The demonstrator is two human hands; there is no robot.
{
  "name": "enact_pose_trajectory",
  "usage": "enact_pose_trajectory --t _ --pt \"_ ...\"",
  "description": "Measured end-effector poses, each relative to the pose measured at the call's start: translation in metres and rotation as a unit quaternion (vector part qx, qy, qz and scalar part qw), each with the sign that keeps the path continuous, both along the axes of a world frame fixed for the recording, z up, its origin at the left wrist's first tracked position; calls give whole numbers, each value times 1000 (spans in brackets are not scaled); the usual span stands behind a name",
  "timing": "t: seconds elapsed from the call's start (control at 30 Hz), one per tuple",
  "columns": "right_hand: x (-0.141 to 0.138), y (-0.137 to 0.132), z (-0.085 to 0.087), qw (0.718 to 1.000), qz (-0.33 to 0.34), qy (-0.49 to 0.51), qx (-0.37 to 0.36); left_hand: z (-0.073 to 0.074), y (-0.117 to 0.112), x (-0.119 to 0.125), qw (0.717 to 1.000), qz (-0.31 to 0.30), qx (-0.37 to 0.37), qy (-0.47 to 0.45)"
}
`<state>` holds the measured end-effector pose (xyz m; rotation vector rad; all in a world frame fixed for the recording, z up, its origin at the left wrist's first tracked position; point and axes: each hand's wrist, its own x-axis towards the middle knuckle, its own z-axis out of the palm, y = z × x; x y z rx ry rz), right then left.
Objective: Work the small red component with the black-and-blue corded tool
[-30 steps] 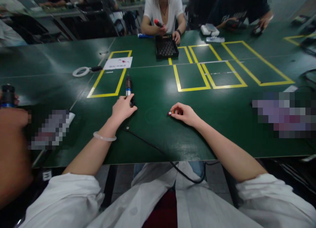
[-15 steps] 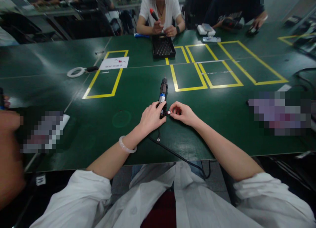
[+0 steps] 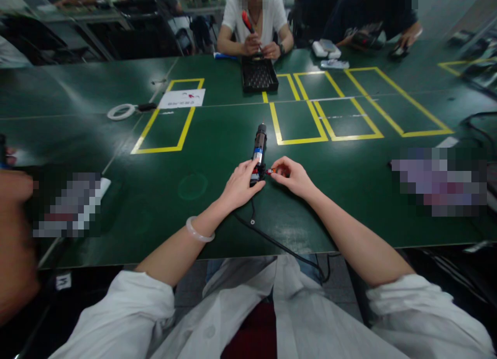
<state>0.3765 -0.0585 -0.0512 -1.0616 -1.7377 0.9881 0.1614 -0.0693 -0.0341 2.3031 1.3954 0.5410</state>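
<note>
A black corded tool with a blue band (image 3: 258, 146) lies on the green table (image 3: 217, 141), its tip pointing away from me. My left hand (image 3: 240, 185) grips the near end of this tool. My right hand (image 3: 292, 176) pinches a small red and silver part (image 3: 271, 171) and holds it right against the tool's near end. The tool's black cable (image 3: 279, 245) runs back over the table's front edge toward my lap.
Yellow taped rectangles (image 3: 298, 123) mark the table ahead. A white ring (image 3: 119, 112) and a paper sheet (image 3: 182, 98) lie at the left. A black tray (image 3: 259, 74) stands before a person in white holding a red-handled tool. Another person's arm (image 3: 15, 234) is at my left.
My left hand dragged the corded tool from the left yellow rectangle rightward to my right hand. The small part now sits against the tool's near end.
</note>
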Motion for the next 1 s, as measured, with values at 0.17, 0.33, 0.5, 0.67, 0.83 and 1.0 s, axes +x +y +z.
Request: enact_pose_trajectory --t 0.17,0.33,0.5,0.67,0.83,1.0 --pt "-2 0 -2 1000 -9 -25 6 -2 -1 3 1000 2 20 22" --pt "-6 3 -5 997 -3 -69 32 0 -2 5 999 9 23 38" --pt "-9 5 -6 991 -11 -102 85 0 -3 8 999 15 26 44" --pt "-9 1 -3 995 -2 -83 62 -1 1 4 1000 11 2 24" --pt "-10 -5 4 993 -5 -88 73 0 7 3 999 9 -37 4" --pt "-10 -6 5 993 -10 -93 73 -1 6 12 999 37 -11 -1"
